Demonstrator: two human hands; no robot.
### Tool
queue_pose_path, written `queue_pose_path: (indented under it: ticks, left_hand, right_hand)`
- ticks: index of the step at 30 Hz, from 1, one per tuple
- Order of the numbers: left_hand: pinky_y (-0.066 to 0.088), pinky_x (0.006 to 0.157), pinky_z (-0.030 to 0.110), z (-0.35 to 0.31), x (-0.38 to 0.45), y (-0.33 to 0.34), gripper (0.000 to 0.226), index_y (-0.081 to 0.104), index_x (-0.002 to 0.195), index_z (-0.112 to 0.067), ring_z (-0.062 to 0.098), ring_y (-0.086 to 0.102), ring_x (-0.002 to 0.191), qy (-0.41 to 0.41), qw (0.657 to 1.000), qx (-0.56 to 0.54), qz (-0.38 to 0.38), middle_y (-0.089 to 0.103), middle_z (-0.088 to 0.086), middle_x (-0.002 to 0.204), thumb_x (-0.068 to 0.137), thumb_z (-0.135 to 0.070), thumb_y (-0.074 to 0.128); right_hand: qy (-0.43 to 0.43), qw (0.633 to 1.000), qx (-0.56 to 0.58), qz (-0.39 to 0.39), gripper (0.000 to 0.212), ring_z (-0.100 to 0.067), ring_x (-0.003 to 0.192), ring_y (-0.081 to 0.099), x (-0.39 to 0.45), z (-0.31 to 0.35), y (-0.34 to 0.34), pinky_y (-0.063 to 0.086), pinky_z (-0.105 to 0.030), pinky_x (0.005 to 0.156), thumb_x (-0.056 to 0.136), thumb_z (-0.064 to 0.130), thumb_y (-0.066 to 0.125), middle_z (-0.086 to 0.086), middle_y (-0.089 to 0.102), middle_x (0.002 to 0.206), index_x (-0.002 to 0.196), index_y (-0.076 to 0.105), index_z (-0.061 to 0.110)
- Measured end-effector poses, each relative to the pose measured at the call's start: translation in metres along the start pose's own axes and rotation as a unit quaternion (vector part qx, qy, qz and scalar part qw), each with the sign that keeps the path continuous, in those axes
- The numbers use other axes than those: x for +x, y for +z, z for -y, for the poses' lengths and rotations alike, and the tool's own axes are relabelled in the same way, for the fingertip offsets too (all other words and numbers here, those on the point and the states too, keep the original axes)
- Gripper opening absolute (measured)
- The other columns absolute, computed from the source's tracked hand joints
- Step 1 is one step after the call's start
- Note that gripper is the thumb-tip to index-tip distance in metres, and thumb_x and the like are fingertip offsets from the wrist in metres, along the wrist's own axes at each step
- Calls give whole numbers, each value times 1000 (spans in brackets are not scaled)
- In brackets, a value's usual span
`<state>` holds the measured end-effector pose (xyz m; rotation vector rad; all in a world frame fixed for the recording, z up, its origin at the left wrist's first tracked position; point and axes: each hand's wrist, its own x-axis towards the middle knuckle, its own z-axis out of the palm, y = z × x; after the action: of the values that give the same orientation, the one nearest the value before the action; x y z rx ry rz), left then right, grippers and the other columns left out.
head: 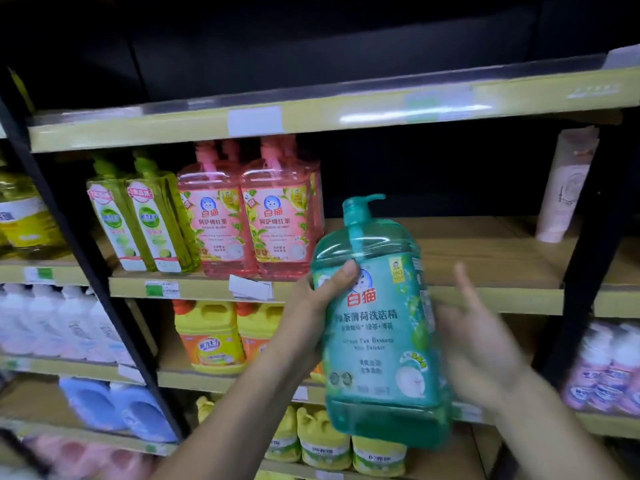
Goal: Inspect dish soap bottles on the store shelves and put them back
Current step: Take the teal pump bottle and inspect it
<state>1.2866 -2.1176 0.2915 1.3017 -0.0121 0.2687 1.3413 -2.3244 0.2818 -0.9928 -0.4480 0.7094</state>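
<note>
A large teal green-tea dish soap bottle (381, 327) with a pump top is held upright, slightly tilted, in front of the shelves. My left hand (318, 299) grips its left side, thumb across the label. To the bottle's right, my right hand (474, 337) hovers open with fingers spread; whether it touches the bottle I cannot tell. Behind, on the wooden shelf (485, 251), stand pink dish soap bottles (247, 220) and slim green bottles (145, 223) at the left.
The shelf stretch right of the pink bottles is bare wood, with a pale pink tube (564, 188) leaning at the far right. Yellow jugs (211, 337) sit one shelf below. Black uprights (86, 258) frame the bay. White and blue bottles fill the left bay.
</note>
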Motion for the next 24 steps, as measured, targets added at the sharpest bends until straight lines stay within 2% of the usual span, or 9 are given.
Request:
queue_pose_path:
  ticks: [3, 5, 8, 11, 13, 16, 18, 22, 24]
  left_hand:
    - [67, 74, 40, 8, 3, 9, 38, 78, 114, -1, 34, 81, 90, 1, 998, 48, -43, 81, 23, 109, 89, -28, 87]
    - [67, 81, 44, 18, 4, 22, 42, 76, 117, -1, 36, 81, 97, -14, 996, 56, -66, 82, 20, 111, 90, -32, 84]
    - [64, 97, 49, 34, 5, 32, 52, 75, 122, -10, 28, 81, 105, -44, 988, 106, -101, 83, 8, 114, 96, -55, 75]
    - [64, 90, 30, 55, -13, 30, 67, 56, 146, -31, 3, 77, 107, -38, 983, 154, -92, 80, -13, 121, 95, -73, 65]
    - [63, 79, 20, 74, -31, 28, 60, 47, 152, -48, 0, 76, 109, -29, 987, 150, -47, 77, -22, 122, 97, -67, 62]
    - [62, 86, 20, 96, -49, 27, 48, 56, 152, -43, 4, 72, 122, -10, 994, 99, -36, 74, -19, 135, 104, -46, 60]
    - [62, 86, 19, 105, -54, 24, 46, 60, 150, -40, 3, 71, 123, -10, 997, 74, -32, 73, -19, 137, 104, -42, 58]
    - [60, 100, 25, 126, -63, 9, 42, 61, 141, -59, -1, 67, 128, -47, 996, 70, 2, 68, -29, 140, 99, -49, 59]
    - [59, 87, 12, 133, -65, 5, 41, 59, 132, -74, -15, 66, 119, -80, 995, 58, 27, 64, -45, 132, 94, -58, 60]
  right_hand:
    - [-42, 992, -110, -44, 98, -21, 124, 72, -1, -5, 4, 52, -49, 109, 63, 83, 82, -4, 76, 133, 139, 70, 22]
    - [-67, 973, -149, -163, 78, -17, 102, 80, 1, -17, 4, 64, -38, 88, 64, 70, 87, 3, 83, 113, 126, 74, 24]
    - [-62, 971, -87, -213, 27, -20, 85, 83, 2, -26, -6, 63, -27, 58, 85, 48, 82, -1, 85, 98, 99, 83, 24]
    - [-53, 962, -59, -263, 38, -17, 80, 83, -2, -29, -21, 61, -25, 53, 86, 50, 82, 1, 85, 92, 107, 77, 19]
    - [-35, 958, -56, -280, 53, -19, 84, 83, -4, -38, -28, 63, -28, 58, 86, 55, 80, -1, 85, 96, 121, 71, 16]
    - [-4, 953, -57, -298, 61, -25, 97, 82, -12, -54, -34, 67, -45, 84, 91, 65, 70, -7, 83, 108, 127, 72, 16]
    - [-15, 951, -73, -302, 50, -26, 100, 81, -20, -67, -37, 66, -47, 88, 101, 62, 56, -6, 83, 110, 119, 79, 22]
    - [-75, 926, -106, -356, 34, 0, 93, 78, -39, -97, -32, 60, -16, 68, 109, 50, 48, 18, 82, 102, 98, 80, 55]
    - [-86, 906, -120, -396, 34, 9, 87, 75, -48, -113, -27, 54, -8, 65, 107, 51, 48, 27, 80, 96, 93, 77, 63]
